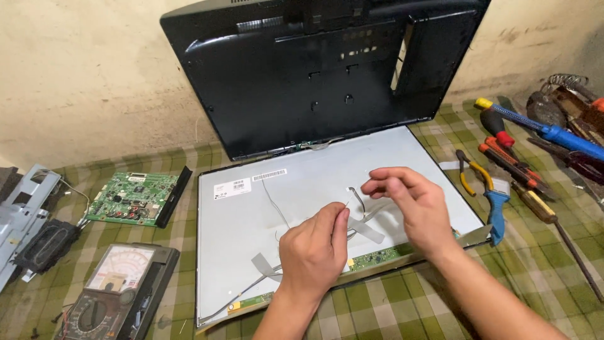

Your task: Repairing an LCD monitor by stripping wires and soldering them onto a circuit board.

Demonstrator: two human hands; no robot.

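Both hands, left (314, 249) and right (412, 204), hover over the middle of the grey panel (314, 189), whose upper left part lies bare and open to reach. Thin wires (272, 203) and tape strips (368, 231) cross its centre and could snag. Behind, the black back cover (302, 82) stands tilted up like a wall, closing the far side. To the right, pliers (487, 192) and screwdrivers (535, 129) crowd the worktop (390, 308). To the left lie a green circuit board (132, 196) and a multimeter (116, 286); checked cloth between them is open.

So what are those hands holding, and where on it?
Both the left hand and right hand pinch a thin wire near its end, above the panel back.
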